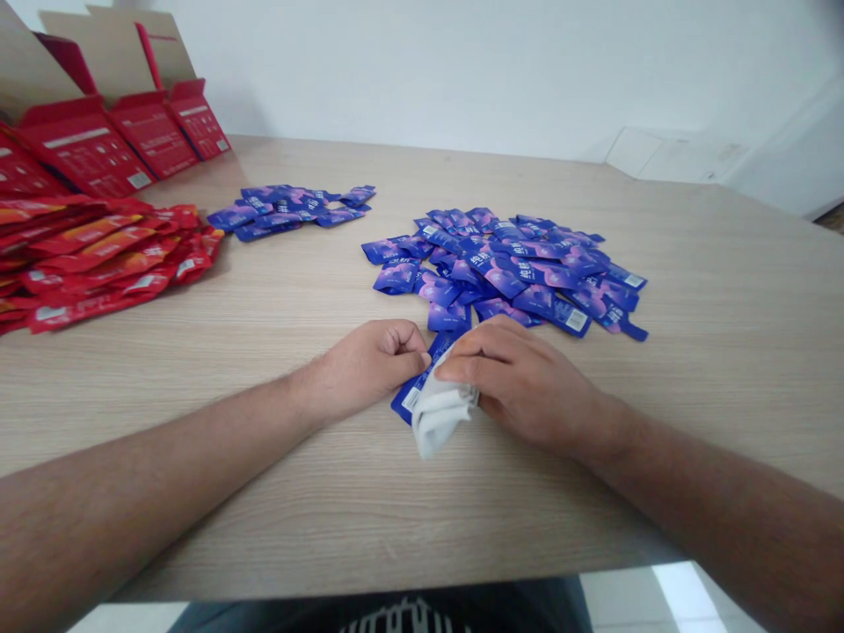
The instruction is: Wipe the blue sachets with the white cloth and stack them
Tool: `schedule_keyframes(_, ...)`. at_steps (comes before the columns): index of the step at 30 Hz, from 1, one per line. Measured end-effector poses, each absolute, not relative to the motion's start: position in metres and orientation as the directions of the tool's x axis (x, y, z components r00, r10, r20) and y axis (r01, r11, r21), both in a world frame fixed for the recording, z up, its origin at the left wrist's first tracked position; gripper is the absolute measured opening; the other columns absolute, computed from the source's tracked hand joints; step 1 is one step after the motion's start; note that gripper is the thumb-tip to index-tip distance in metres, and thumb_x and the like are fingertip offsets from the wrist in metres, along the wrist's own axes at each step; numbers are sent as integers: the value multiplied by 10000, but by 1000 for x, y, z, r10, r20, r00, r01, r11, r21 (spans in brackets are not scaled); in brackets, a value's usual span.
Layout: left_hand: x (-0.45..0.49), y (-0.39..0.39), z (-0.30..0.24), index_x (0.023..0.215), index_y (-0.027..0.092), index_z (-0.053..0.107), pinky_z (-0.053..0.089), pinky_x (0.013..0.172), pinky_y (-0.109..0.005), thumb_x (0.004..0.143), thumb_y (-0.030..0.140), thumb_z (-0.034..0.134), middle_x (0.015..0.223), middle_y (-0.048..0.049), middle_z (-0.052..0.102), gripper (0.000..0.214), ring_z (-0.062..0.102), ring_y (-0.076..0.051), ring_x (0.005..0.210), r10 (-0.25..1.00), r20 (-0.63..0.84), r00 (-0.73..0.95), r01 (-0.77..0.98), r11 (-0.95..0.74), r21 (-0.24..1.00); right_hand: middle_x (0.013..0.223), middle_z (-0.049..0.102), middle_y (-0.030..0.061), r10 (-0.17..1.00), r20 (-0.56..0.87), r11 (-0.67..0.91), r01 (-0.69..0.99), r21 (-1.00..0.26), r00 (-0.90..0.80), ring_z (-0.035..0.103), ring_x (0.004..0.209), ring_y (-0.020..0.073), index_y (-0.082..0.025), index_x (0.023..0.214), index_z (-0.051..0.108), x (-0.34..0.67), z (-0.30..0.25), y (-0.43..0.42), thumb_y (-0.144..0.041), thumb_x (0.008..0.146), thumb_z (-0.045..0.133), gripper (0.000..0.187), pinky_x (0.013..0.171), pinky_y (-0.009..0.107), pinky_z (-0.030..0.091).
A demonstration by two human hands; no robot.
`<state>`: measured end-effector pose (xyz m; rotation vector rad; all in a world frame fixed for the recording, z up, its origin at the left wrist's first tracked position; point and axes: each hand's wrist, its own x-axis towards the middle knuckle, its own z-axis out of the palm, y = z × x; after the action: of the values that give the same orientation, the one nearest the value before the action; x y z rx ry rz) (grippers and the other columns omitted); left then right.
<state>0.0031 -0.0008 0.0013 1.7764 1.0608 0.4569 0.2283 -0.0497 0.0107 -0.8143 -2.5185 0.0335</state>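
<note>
My left hand (375, 362) is closed, fingers curled, with thumb and forefinger at the left edge of a dark blue packet (404, 401). The packet lies on the table with its white barcode label facing up. A folded white cloth (440, 415) is gripped in my right hand (527, 380) and rests over the packet's right side, hiding part of it. Just beyond both hands spreads a big loose pile of blue and purple packets (501, 264). One of these overlaps or nearly touches the far end of the packet at my left hand.
A smaller group of blue packets (290, 211) lies at the back left. Red packets (119, 255) are stacked at the far left, before several open red boxes (85, 149). The wooden table (296, 519) meets a white wall behind, with its front edge near my lap.
</note>
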Motion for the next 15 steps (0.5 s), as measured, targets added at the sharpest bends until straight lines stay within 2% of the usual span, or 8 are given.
schedule_keyframes(3, 3, -1, 1, 777, 178, 587, 343, 495, -206, 812, 269, 587, 637, 47, 575, 97, 473, -84, 551, 822, -160, 546, 458, -133, 879, 1108, 666, 59, 492, 402, 869, 467, -167, -772, 566, 1078, 196, -222, 1128, 661, 227, 12, -52, -172, 997, 468, 238, 973, 370, 453)
schedule_keyframes(8, 3, 0, 0, 769, 180, 579, 338, 488, -203, 820, 289, 589, 616, 55, 546, 121, 447, -79, 537, 834, -158, 529, 447, -116, 887, 1086, 660, 74, 570, 449, 810, 563, -166, -688, 569, 1007, 207, -207, 1115, 668, 228, 10, -50, -169, 983, 487, 227, 898, 377, 470)
schedule_keyframes(12, 3, -1, 1, 764, 179, 583, 341, 492, -203, 824, 293, 592, 617, 55, 539, 130, 446, -79, 545, 830, -161, 534, 467, -131, 875, 1118, 660, 65, 500, 400, 863, 477, -164, -768, 557, 1079, 196, -207, 1142, 659, 226, 11, -51, -178, 997, 471, 239, 979, 368, 447)
schedule_keyframes(15, 4, -2, 1, 772, 181, 579, 346, 493, -205, 836, 307, 583, 622, 56, 538, 142, 444, -80, 545, 832, -156, 533, 454, -125, 882, 1100, 660, 68, 533, 423, 841, 516, -165, -733, 564, 1041, 199, -205, 1135, 665, 227, 10, -50, -166, 988, 477, 242, 933, 368, 462)
